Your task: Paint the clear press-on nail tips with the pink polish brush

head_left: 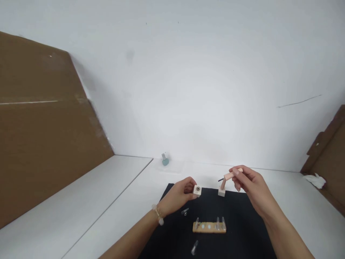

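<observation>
My left hand pinches a small square nail polish bottle, its round open neck showing on top. Between the fingers of my right hand is a nail polish brush cap, pale peach, with its thin dark brush pointing left. Just below that brush, a second nail polish bottle with a pinkish cap stands upright at the back edge of the black mat. Nearer to me lies a wooden strip bearing clear nail tips and pale round spots.
Two loose clear pieces, one left of the strip and one in front of it, lie on the mat. A teal bottle stands by the wall. Cardboard panels flank the white table; a crumpled tissue lies at right.
</observation>
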The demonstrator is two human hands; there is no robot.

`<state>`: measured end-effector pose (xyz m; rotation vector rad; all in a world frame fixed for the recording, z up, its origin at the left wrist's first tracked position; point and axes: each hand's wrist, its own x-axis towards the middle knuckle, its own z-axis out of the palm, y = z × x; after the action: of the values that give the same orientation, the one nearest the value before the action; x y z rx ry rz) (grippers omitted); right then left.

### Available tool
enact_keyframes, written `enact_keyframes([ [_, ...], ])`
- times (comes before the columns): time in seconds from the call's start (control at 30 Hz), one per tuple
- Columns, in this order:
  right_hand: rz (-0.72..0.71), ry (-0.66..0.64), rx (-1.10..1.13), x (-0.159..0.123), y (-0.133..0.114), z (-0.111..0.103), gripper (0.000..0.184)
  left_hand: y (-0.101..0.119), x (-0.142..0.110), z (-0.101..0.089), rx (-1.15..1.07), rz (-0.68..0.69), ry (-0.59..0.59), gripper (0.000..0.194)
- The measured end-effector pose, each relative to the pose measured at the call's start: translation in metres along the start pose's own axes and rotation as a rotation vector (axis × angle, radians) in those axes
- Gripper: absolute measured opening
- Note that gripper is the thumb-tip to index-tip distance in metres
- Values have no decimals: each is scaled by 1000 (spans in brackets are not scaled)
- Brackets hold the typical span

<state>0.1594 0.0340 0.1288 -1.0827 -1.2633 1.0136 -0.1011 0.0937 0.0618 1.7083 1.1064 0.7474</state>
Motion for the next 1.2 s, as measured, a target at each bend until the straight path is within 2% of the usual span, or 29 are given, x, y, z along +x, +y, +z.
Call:
enact_keyframes([
  [0.27,-41,-126,78,-4,7,0,31,-30,3,-7,77,-40,89,23],
  [0.43,-91,-145,13,-5,10,-4,23,-41,2,-6,76,-56,105,25],
  [0.53,-146,-165,-42,-5,8,-4,18,-44,1,-8,87,-49,117,26],
  [0.7,-240,-268,-60,-7,-1,0,11,-48,-2,-11,169,-52,170,28],
  [0.93,-242,-290,-96,-8,-4,0,10,-43,-5,-16,235,-134,264,32],
  [1.0,-227,-224,-120,-8,-4,-2,11,-38,-17,-20,241,-144,298,27],
  [1.07,-208,-127,-140,-8,-5,-3,15,-32,-40,-20,259,-162,333,16],
  [1.13,-195,-39,-146,-7,-4,-5,20,-27,-70,-14,279,-191,336,11],
  [1.2,-186,31,-139,-6,-1,-6,23,-25,-101,-1,270,-223,275,13],
])
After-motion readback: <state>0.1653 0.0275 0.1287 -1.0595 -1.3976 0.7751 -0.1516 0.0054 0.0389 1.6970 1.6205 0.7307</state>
